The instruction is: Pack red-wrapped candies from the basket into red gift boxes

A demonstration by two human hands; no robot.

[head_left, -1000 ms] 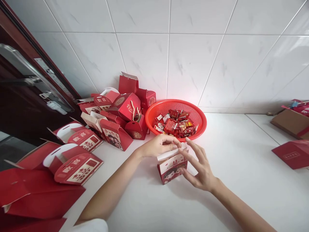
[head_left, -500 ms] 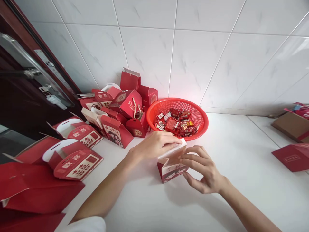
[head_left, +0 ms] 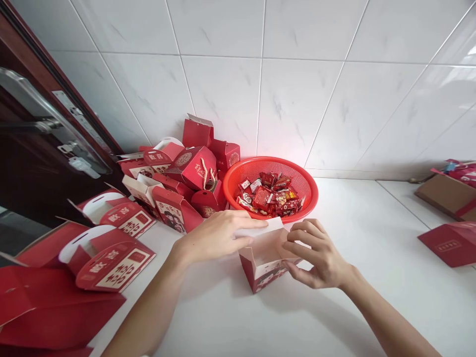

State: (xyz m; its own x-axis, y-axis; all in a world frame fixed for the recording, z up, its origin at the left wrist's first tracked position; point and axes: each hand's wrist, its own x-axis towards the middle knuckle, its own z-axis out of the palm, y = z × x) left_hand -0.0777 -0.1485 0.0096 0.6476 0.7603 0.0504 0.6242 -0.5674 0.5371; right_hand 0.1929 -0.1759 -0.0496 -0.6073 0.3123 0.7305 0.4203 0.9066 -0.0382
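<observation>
A small red and white paper gift box [head_left: 266, 275] with a cartoon couple on its front stands on the white tabletop, its top open and pale inside. My left hand [head_left: 213, 237] has the box's white back flap between thumb and fingers. At the right end, my right hand [head_left: 320, 255] grips the box wall, fingers bent over the top and thumb near the front face. Behind the box sits a red plastic colander [head_left: 310, 203] with a pile of wrapped sweets [head_left: 273, 196] in it.
Red gift boxes [head_left: 189, 168] are heaped against the tiled wall [head_left: 219, 84] at the left. Larger handled boxes [head_left: 115, 265] stand nearer, beside a dark door [head_left: 22, 163] with a key in its lock. Rightward lie another red box [head_left: 451, 245] and an open cardboard carton [head_left: 442, 193].
The box top is spread wider, with its back flap more upright. My left hand has shifted slightly left, and the fingers of my right hand have curled in. The view has tilted up a little.
</observation>
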